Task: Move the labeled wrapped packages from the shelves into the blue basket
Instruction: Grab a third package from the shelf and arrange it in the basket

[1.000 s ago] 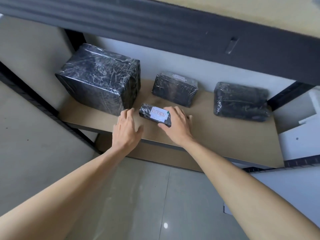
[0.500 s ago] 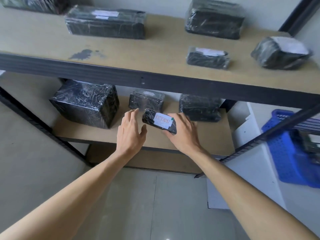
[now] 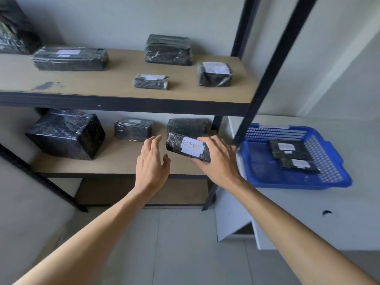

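Note:
My right hand [image 3: 218, 161] grips a small black wrapped package [image 3: 185, 148] with a white "RETURN" label, held in the air in front of the lower shelf [image 3: 115, 163]. Just left of it my left hand [image 3: 152, 161] hovers with relaxed fingers, holding nothing. The blue basket [image 3: 257, 161] stands to the right on a white table [image 3: 308, 206] and holds two labeled black packages [image 3: 287, 150]. More labeled packages lie on the upper shelf [image 3: 102, 83]: a long one [image 3: 70, 58], a small flat one [image 3: 151, 81] and a squarish one [image 3: 214, 74].
Unlabeled-looking black parcels sit on both shelves: a big box [image 3: 65, 133] lower left, one [image 3: 168, 49] at the upper back, another [image 3: 187, 125] behind the held package. A labeled parcel [image 3: 132, 128] sits mid lower shelf. A black upright post [image 3: 273, 64] stands between shelf and basket.
The view has swung up and to the right, bringing the upper shelf and basket into sight. My right hand has lifted the RETURN package off the lower shelf and carried it rightwards; my left hand follows beside it.

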A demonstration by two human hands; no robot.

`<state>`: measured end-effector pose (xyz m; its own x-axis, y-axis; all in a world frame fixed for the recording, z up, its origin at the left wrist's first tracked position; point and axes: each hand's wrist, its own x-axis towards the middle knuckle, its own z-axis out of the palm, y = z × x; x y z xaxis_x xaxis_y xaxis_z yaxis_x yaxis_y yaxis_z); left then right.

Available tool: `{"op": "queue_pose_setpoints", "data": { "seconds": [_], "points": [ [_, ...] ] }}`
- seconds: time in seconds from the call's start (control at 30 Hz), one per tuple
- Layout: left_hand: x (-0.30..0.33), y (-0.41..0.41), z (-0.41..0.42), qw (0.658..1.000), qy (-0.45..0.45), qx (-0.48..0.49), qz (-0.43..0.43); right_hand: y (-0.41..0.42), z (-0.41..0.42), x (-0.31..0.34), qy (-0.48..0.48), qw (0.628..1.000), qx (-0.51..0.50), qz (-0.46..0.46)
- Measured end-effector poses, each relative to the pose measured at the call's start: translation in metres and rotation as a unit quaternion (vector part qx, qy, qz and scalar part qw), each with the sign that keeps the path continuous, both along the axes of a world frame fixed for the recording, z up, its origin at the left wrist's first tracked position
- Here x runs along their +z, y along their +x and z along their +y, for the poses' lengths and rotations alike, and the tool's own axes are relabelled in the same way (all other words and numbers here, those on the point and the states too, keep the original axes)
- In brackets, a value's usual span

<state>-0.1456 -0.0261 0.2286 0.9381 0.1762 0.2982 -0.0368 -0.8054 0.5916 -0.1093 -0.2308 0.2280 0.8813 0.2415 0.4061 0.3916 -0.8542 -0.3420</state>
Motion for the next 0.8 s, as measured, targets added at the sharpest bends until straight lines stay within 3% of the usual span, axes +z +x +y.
{"op": "queue_pose_setpoints", "data": {
  "seconds": [0.5, 0.8],
  "points": [
    [-0.004, 0.010, -0.206, 0.992, -0.034, -0.117, 0.026, -0.022, -0.219, 0.009, -0.043, 0.994, -0.100, 0.020],
    [-0.054, 0.061, -0.267, 0.988, 0.026, -0.148, 0.025, 0.017, -0.312, -0.011, -0.077, 0.973, -0.149, 0.156]
  ]
}}
